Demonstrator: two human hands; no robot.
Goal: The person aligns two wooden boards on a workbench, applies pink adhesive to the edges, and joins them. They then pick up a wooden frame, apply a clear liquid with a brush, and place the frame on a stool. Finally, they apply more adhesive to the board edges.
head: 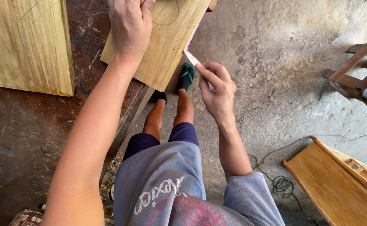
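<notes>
My left hand (130,26) presses flat on a light wooden board (166,37) that overhangs the edge of a dark workbench (32,125). My right hand (217,90) pinches a small pale folded strip (192,57), likely sandpaper, against the board's right edge. Curved pencil lines mark the board's top face. Below the board I see my legs and a foot in a green-strapped sandal (186,77) on the concrete floor.
A second, larger wooden panel (24,42) lies on the workbench at the left. A wooden furniture piece (338,184) sits at the lower right, a cable (282,184) coils on the floor beside it, and a wooden frame (355,67) stands at the right edge.
</notes>
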